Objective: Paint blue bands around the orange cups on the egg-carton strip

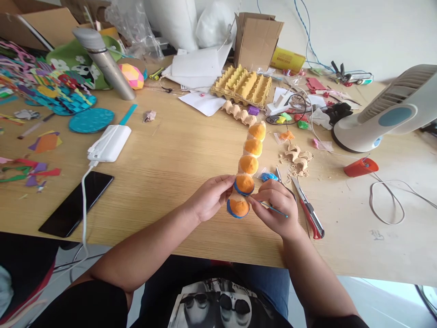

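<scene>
We see the left hand (213,196) pinching the orange-domed egg-carton strip (248,164) over the table (170,155), steadying it against the thin blue tool (275,210) clasped in the fingertips of the right hand (278,205), apparently touching a blue rim (238,190), the utility knife (310,212) lying beside.

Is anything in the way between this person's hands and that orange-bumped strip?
Nothing visible blocks them. The left hand holds the orange-bumped strip near its lower end; the right hand, pinching a thin blue stick, is right beside it.
</scene>
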`<state>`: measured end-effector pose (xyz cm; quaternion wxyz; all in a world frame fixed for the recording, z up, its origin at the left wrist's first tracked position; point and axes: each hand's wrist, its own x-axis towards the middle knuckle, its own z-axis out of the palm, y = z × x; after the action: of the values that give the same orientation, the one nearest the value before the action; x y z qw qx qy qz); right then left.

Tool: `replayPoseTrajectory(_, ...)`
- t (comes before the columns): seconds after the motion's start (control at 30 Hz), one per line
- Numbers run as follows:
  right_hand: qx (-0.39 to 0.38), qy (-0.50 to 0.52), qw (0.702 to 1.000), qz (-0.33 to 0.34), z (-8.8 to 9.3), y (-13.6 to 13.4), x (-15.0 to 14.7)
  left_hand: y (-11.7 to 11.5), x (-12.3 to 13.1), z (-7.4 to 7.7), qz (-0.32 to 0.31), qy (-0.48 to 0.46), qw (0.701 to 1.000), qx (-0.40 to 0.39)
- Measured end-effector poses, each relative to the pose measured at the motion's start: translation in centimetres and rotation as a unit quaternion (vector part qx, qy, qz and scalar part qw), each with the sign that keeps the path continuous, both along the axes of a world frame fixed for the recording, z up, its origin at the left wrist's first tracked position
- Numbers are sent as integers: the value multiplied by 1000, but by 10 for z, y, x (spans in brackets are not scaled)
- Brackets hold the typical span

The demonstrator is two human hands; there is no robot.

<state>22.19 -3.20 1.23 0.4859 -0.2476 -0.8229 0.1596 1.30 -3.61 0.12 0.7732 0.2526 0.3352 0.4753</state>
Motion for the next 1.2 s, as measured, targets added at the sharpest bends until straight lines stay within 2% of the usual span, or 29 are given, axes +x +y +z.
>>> replayPoseTrajectory(0.17,27,-35,999,-9,-1,1,1,0,1,1,10,12,1000,-3)
replayPoseTrajectory(0.47,24,-28,999,-4,-1,1,2,-1,0,-3,17,34,999,-9)
replayPoseTrajectory(0.7,6,-14,1000,-2,-2,1,3,-1,2,0,22,26,999,-26)
replayPoseTrajectory(1.2,43,-76,996,-9,-2,2,2,0,2,-2,16,57,998,-7)
